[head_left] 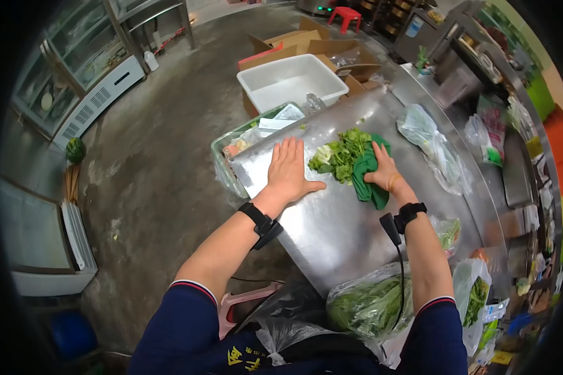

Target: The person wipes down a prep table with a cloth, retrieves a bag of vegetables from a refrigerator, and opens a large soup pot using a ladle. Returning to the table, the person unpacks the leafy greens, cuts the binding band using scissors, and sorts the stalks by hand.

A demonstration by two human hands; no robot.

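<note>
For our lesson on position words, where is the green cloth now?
In the head view, the green cloth is on the metal table, in the right hand, right of the leafy greens.

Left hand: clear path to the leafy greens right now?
Likely yes: the left hand is open beside the leafy greens, only steel tabletop showing between. The right hand, gripping the green cloth, is on their opposite side.

Greens [343, 156] on table [319, 231]; cloth [364, 170] at their right; tub [289, 87] beyond.

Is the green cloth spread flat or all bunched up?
Bunched up: the green cloth shows thick, crumpled folds where the right hand holds it.
</note>
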